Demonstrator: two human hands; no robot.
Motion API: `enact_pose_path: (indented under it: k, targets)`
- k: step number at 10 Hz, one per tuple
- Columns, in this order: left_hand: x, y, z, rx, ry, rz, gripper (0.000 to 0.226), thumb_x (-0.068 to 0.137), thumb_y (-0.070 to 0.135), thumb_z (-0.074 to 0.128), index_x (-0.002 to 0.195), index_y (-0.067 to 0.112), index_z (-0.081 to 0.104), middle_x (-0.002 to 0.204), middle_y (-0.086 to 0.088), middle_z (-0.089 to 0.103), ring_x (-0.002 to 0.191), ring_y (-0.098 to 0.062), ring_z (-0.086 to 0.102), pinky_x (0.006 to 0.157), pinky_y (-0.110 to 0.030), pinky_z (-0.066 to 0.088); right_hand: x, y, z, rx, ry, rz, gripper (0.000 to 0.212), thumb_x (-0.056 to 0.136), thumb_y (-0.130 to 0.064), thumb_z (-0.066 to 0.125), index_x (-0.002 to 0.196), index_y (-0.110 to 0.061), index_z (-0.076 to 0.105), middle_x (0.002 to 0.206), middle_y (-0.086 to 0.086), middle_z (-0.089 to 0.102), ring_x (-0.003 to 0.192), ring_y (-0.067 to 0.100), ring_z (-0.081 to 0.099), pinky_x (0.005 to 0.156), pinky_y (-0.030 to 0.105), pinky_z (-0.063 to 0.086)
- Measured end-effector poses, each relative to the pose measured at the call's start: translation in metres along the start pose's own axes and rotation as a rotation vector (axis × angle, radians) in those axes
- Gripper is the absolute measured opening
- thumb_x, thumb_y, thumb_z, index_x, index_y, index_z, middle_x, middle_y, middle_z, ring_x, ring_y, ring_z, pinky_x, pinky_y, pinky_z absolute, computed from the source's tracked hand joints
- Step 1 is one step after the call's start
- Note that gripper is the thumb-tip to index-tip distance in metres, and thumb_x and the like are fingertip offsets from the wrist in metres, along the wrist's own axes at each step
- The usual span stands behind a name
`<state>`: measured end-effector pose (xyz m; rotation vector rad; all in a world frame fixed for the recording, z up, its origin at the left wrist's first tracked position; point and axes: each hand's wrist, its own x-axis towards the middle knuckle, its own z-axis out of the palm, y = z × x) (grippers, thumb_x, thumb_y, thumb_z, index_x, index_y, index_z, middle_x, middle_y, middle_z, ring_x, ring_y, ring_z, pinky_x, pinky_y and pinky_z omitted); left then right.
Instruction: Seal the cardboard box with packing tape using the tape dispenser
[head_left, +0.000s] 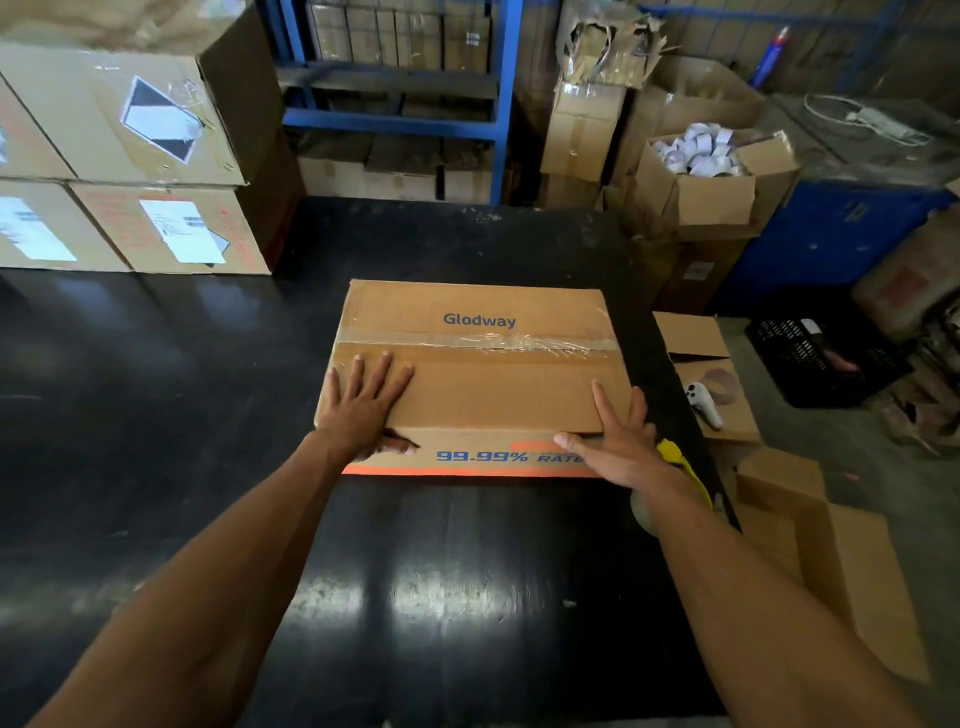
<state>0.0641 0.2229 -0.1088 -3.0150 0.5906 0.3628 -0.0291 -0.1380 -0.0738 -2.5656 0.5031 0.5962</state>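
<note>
A brown cardboard box (483, 384) printed "Glodway" lies closed on the black table (208, 415), with a strip of clear tape (519, 343) along its top seam, wrinkled toward the right. My left hand (363, 405) rests flat on the box's near left corner, thumb wrapped over the front edge. My right hand (618, 436) grips the near right corner, fingers on top and thumb on the front face. A yellow tape dispenser (680, 467) with its tape roll lies on the table right behind my right wrist, partly hidden by it.
Stacked labelled cartons (130, 156) stand on the table's far left. Blue shelving (405, 104) runs behind. Right of the table are open cartons, one with white rolls (701, 150), a box holding a white controller (704, 402), and a black crate (821, 353).
</note>
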Motion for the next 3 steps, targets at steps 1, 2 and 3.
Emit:
enact_pose_path:
  k: [1, 2, 3]
  targets:
    - [-0.008, 0.008, -0.001, 0.016, 0.091, -0.018, 0.132, 0.066, 0.081, 0.065, 0.157, 0.028, -0.014, 0.163, -0.019, -0.019, 0.148, -0.045, -0.019, 0.114, -0.072, -0.004, -0.001, -0.002, -0.001, 0.0, 0.012, -0.004, 0.116, 0.067, -0.088, 0.053, 0.142, -0.052, -0.029, 0.155, 0.001, -0.039, 0.147, 0.041, -0.012, 0.116, 0.061, 0.011]
    - [-0.055, 0.03, 0.018, -0.125, 0.377, -0.061, 0.118, 0.071, 0.063, 0.074, 0.158, 0.01, 0.014, 0.163, -0.027, 0.004, 0.15, -0.046, 0.0, 0.116, -0.071, 0.006, -0.03, 0.017, 0.025, 0.076, 0.32, -0.106, 0.121, 0.07, -0.082, 0.059, 0.147, -0.044, -0.027, 0.158, 0.005, -0.034, 0.148, 0.036, -0.014, 0.116, 0.058, 0.006]
    - [-0.132, 0.072, 0.061, -0.449, 0.518, -0.127, 0.08, 0.092, 0.048, 0.048, 0.151, -0.002, 0.031, 0.162, -0.02, 0.022, 0.149, -0.041, 0.021, 0.114, -0.068, 0.021, -0.092, 0.068, 0.092, 0.291, 0.597, -0.178, 0.1, 0.083, -0.054, 0.067, 0.152, -0.048, -0.005, 0.163, 0.011, 0.002, 0.147, 0.037, 0.012, 0.111, 0.064, 0.03]
